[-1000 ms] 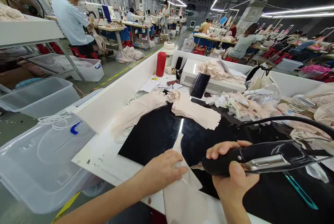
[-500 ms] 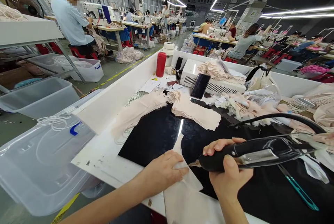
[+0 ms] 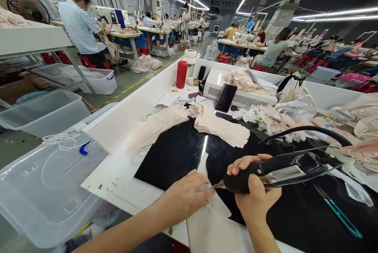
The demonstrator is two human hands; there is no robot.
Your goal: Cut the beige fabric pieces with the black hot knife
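Observation:
My left hand (image 3: 189, 192) rests palm down at the front of the board, its thumb and fingers closed on a pale beige fabric piece (image 3: 220, 205). The fabric's narrow end points away from me; its wide part hangs toward my body over the table edge. My right hand (image 3: 255, 190) is wrapped round a black corded handheld tool (image 3: 283, 170) with a metal plate on its side. The tool's thin metal tip points left and meets the fabric beside my left fingertips. Whether the tip presses on the fabric I cannot tell.
Beige fabric stacks (image 3: 221, 125) lie across the black board (image 3: 168, 158). Behind are a phone (image 3: 226, 97), a white vented box (image 3: 215, 84) and a red cup (image 3: 181, 74). Teal tweezers (image 3: 339, 213) lie at right. Plastic bins (image 3: 44, 182) stand left; people sew farther off.
The tool in my right hand has shifted slightly left, its tip now at the fabric by my left fingers. My left hand has hardly moved.

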